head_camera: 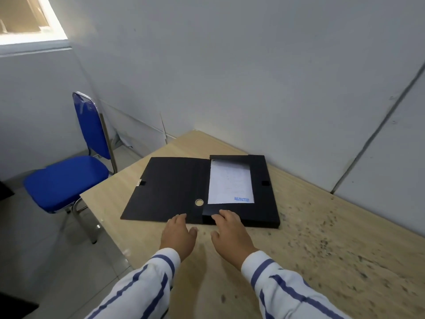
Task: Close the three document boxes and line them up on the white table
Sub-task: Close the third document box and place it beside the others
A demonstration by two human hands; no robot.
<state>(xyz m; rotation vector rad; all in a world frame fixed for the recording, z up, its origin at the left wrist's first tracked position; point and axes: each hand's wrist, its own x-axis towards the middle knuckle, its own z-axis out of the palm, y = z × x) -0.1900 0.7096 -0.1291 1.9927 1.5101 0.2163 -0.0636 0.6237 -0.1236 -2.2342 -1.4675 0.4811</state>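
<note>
Both hands, the left hand (178, 233) and right hand (231, 231), rest spread and empty-fingered on the near edge of the open document box (202, 189) mid-tabletop (322, 261); flipping the lid (167, 187) from nine o'clock could, I reckon, snag the loose paper (230, 183).

Only one document box (202, 192) lay in sight on the desk (322, 261); the print on the paper (230, 183) inside was too faint to read, bar a blue stamp; the right hand's fingers (220, 215) hid part of the box's near edge; both striped sleeves (142, 286) ran off the bottom edge.
</note>
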